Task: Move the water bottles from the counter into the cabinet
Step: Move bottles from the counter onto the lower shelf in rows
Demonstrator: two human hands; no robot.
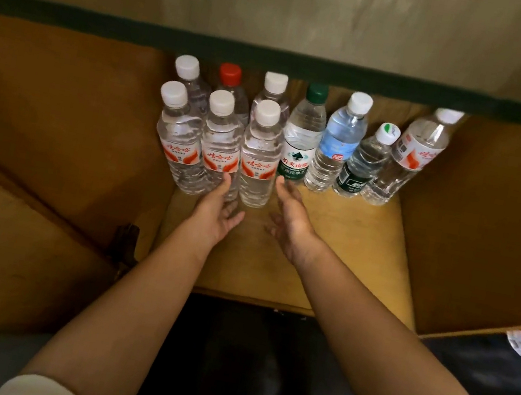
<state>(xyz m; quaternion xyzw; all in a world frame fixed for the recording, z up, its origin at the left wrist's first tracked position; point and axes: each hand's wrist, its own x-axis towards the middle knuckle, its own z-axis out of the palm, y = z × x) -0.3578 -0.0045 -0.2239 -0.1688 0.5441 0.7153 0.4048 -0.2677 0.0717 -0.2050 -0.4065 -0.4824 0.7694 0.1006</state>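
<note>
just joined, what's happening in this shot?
A person is stocking water bottles in a wooden cabinet. Ten bottles stand upright at the back of the shelf, most white-capped, one with a red cap and one with a green cap. Both hands are open and reach in on either side of the front bottle with the red label: the left hand by its base, the right hand just to its right. Neither hand grips anything.
</note>
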